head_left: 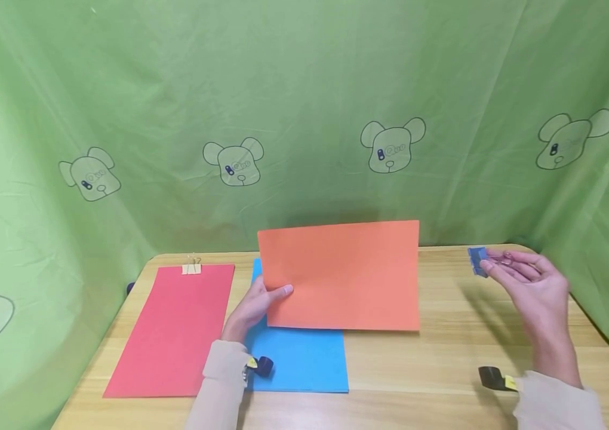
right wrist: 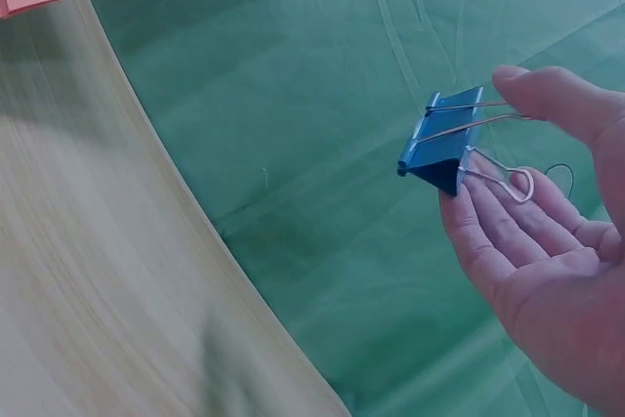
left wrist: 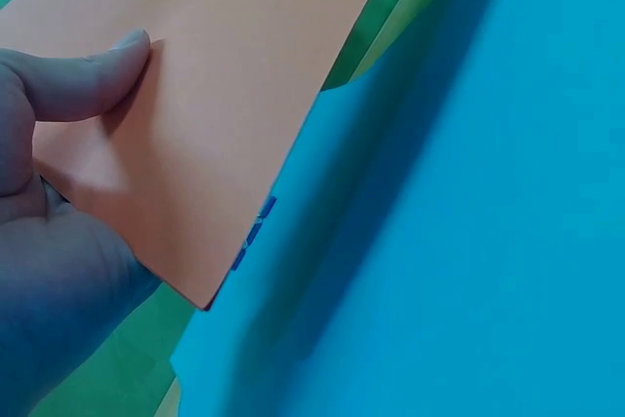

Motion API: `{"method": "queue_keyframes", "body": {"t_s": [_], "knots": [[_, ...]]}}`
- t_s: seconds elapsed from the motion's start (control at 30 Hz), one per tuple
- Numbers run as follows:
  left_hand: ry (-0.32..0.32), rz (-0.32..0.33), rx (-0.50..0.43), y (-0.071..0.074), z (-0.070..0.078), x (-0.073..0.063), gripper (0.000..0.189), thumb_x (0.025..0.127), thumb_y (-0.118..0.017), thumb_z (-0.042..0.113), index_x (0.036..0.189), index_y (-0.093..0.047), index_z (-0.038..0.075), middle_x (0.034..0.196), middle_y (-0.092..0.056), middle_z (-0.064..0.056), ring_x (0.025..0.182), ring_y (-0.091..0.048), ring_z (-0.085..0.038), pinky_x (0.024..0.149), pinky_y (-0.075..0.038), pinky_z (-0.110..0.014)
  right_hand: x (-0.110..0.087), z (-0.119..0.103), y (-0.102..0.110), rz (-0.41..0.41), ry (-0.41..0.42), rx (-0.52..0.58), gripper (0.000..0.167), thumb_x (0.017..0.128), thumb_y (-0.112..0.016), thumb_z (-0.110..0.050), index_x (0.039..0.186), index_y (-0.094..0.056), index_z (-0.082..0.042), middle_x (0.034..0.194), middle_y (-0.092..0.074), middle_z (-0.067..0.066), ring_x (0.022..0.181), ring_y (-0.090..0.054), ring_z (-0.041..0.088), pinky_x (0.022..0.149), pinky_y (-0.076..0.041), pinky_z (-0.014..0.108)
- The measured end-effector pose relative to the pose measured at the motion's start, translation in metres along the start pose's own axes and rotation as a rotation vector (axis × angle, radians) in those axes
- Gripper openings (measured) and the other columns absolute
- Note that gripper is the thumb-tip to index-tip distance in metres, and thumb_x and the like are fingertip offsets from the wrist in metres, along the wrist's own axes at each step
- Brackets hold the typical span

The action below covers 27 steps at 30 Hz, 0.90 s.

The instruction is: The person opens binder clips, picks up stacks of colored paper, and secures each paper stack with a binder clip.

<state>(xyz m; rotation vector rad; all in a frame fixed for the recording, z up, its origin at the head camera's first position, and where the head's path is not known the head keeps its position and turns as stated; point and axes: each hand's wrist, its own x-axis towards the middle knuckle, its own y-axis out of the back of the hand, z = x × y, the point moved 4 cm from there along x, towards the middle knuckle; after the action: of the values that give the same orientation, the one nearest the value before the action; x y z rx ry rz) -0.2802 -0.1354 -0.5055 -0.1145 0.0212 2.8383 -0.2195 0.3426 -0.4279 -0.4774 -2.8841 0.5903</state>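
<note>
My left hand [head_left: 253,307] grips the lower left corner of an orange sheet of paper [head_left: 347,275], thumb on its front face. The sheet is raised over the table and overlaps a blue sheet [head_left: 299,364] beneath. My right hand [head_left: 543,292], off to the right in the air, holds a blue binder clip [right wrist: 444,139] between thumb and fingers. In the right wrist view its wire handles [right wrist: 513,183] spread apart. A small dark blue piece [left wrist: 254,233] peeks past the orange edge in the left wrist view, mostly hidden.
A red sheet [head_left: 175,328] lies on the left of the wooden table [head_left: 444,388], with a pale binder clip [head_left: 191,269] on its top edge. Behind the table hangs a green curtain [head_left: 310,89] with bear drawings. Each wrist carries a black camera mount [head_left: 491,377].
</note>
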Motion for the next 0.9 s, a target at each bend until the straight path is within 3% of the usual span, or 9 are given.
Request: {"method": "queue_keyframes", "body": {"t_s": [0.3, 0.6, 0.9], "knots": [[0.006, -0.01, -0.006, 0.0, -0.001, 0.0, 0.037, 0.095, -0.071, 0.01, 0.129, -0.057, 0.004, 0.11, -0.07, -0.006, 0.103, -0.067, -0.02, 0.094, -0.051, -0.036, 0.001, 0.002, 0.003, 0.022, -0.037, -0.072, 0.041, 0.083, -0.08, 0.009, 0.121, -0.072, -0.005, 0.103, -0.078, -0.001, 0.093, -0.073, 0.004, 0.081, -0.055, 0.017], [0.018, -0.016, -0.028, 0.0, -0.002, 0.0, 0.037, 0.095, -0.071, 0.01, 0.128, -0.055, 0.004, 0.11, -0.07, -0.006, 0.102, -0.067, -0.019, 0.094, -0.051, -0.036, 0.004, 0.006, 0.001, -0.037, -0.048, 0.136, 0.032, 0.087, -0.069, 0.018, 0.116, -0.073, 0.004, 0.105, -0.077, 0.011, 0.096, -0.075, 0.019, 0.084, -0.056, 0.029], [0.036, -0.028, -0.048, 0.001, -0.002, 0.0, 0.041, 0.095, -0.071, 0.01, 0.131, -0.052, 0.004, 0.115, -0.068, -0.007, 0.108, -0.065, -0.021, 0.097, -0.05, -0.037, 0.004, 0.008, -0.009, -0.092, -0.017, 0.222, 0.028, 0.09, -0.063, 0.02, 0.114, -0.071, 0.01, 0.105, -0.076, 0.017, 0.093, -0.076, 0.023, 0.083, -0.057, 0.031]]}}
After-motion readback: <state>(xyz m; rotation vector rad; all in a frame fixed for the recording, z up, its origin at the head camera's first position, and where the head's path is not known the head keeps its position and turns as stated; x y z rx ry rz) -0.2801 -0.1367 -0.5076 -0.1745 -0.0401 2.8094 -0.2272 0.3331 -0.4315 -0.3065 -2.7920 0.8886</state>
